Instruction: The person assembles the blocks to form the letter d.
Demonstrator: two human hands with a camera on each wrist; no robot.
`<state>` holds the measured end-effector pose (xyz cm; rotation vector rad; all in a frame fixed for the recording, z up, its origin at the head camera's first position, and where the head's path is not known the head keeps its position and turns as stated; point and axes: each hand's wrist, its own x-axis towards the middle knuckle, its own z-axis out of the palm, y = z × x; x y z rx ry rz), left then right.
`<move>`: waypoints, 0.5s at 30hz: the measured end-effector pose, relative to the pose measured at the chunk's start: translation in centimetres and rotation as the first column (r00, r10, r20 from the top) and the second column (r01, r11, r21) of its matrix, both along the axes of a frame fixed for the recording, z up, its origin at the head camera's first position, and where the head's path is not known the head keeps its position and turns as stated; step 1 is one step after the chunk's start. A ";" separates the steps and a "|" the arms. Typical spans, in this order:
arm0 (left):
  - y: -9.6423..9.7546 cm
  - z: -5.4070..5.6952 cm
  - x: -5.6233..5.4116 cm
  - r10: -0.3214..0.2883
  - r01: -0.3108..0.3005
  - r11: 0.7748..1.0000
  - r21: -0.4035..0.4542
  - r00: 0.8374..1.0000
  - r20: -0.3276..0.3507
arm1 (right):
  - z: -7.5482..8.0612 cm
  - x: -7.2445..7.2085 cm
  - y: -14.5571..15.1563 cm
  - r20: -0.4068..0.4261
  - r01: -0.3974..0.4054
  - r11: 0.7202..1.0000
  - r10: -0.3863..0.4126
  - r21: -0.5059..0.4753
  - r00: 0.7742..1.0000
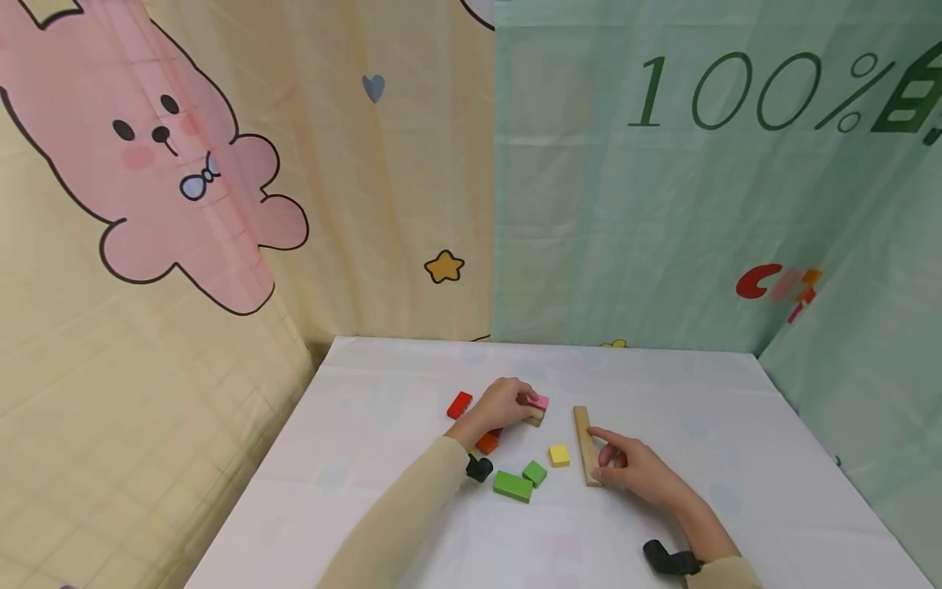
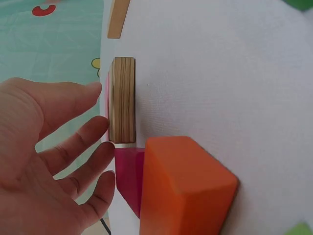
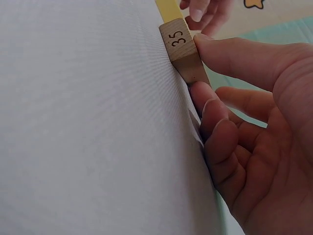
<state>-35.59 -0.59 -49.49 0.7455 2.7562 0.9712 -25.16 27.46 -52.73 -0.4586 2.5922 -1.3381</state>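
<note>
Arranging blocks, we judge: left hand point(image 1: 506, 401) at pink block point(image 1: 541, 402), right hand point(image 1: 639, 470) touching four-o'clock stick point(image 1: 583, 433); grips unclear; next needs steadiness.

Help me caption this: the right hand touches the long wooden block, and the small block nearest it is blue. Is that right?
No, the head view shows the small block is yellow; the right hand does touch the long wooden block.

The right hand point(image 3: 266, 147) holds a wooden bar point(image 3: 177, 41) stamped "35", thumb against one side, the other fingers bent beneath it. The white-covered desk point(image 3: 88, 122) spreads leftward; beyond the bar, toward its far edge, a yellow block point(image 3: 168, 9) shows. Blurred left-hand fingers point(image 3: 199, 11) appear behind.
</note>
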 end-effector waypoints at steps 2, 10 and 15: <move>-0.2 -0.3 -0.2 -0.002 0.002 1.000 0.006 1.000 0.008 | -0.1 0.0 0.0 -0.002 0.000 1.000 0.000 0.003 1.000; -0.9 -1.3 -0.9 -0.012 0.011 0.999 0.039 0.999 0.043 | 0.0 0.1 0.2 0.013 0.015 1.000 -0.015 0.003 1.000; -1.1 -1.3 -0.8 0.000 -0.004 0.998 0.067 0.998 0.059 | 0.0 0.1 0.0 0.025 0.023 1.000 -0.023 0.002 0.999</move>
